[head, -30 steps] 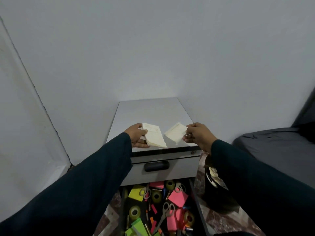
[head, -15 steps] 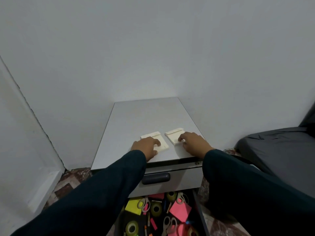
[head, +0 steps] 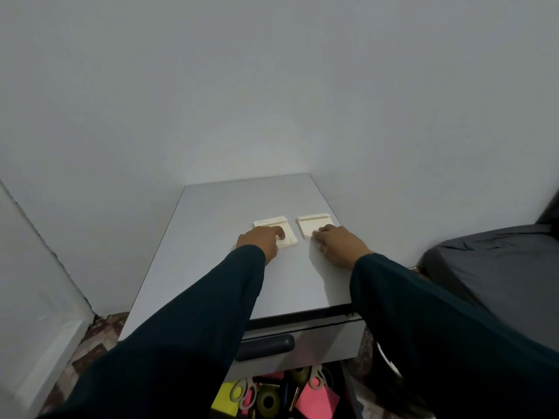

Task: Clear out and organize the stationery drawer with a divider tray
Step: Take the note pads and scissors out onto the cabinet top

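Cream plastic is the main thing from the head cam: two flat square cream plastic divider pieces (head: pixel 276 230) lie side by side, just apart, on the smooth grey cabinet top (head: pixel 211 267). Left hand (head: pixel 260 241) rests fingers on the left piece, right hand (head: pixel 337 241) touches the right piece's near edge; neither really grips. Near and below, the open drawer (head: pixel 290 394) is crammed with sticky notes, scissors and tape rolls. Looks like staging; emptying that drawer probably comes next.

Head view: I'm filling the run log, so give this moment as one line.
left hand rests on left pad | right hand touches right pad | both pads flat on cabinet top | drawer open, full
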